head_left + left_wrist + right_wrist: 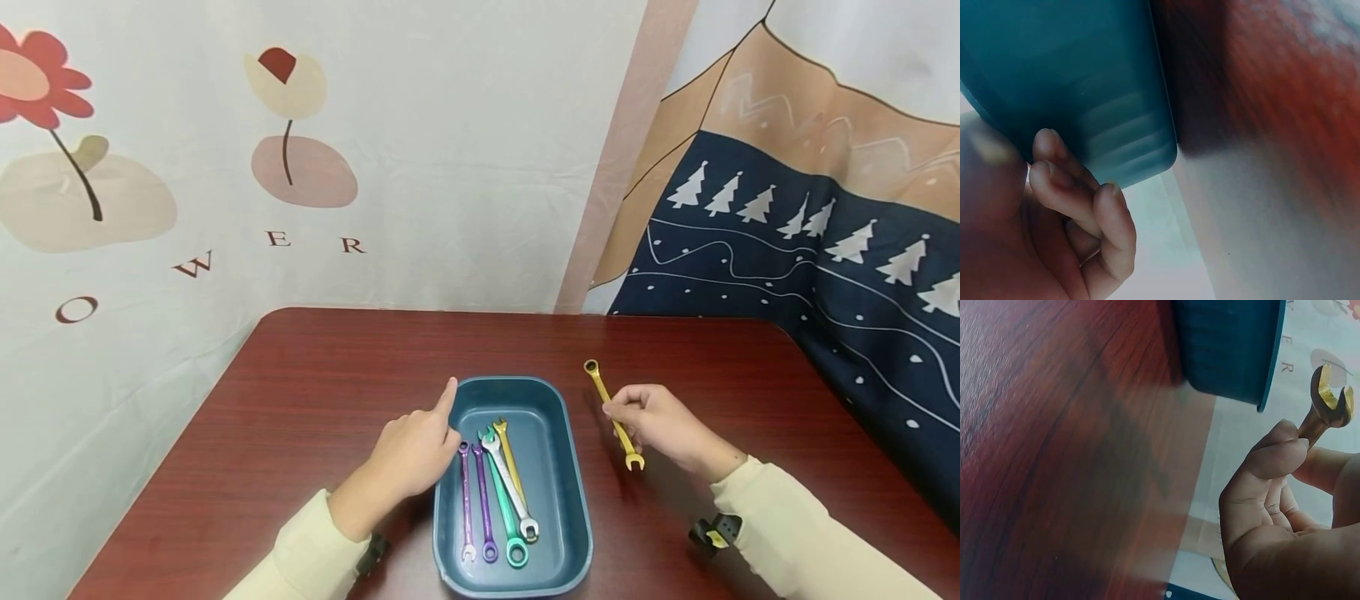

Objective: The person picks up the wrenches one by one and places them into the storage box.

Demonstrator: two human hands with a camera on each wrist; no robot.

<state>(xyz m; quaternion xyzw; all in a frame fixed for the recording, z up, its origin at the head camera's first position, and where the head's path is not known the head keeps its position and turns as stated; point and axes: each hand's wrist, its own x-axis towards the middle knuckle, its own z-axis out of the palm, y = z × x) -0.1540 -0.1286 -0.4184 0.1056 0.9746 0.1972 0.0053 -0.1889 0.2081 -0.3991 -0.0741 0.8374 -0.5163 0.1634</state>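
A teal tray (570, 467) sits mid-table holding several wrenches: two purple (476, 508), a green one (504, 517), a silver one (512, 492) and a small yellow one (508, 450). My right hand (660, 425) pinches a gold wrench (609, 407) just right of the tray, above the table; its open-end jaw (1332, 400) shows in the right wrist view. My left hand (416, 450) rests against the tray's left wall (1104, 94), index finger pointing out along the rim, other fingers (1060, 187) curled, holding nothing.
The dark red wooden table (315, 392) has a rounded far-left corner and a right edge near a navy tree-patterned cloth (825, 275). A flower-print sheet (225, 167) hangs behind. Black wrist straps (716, 532) sit on both sleeves.
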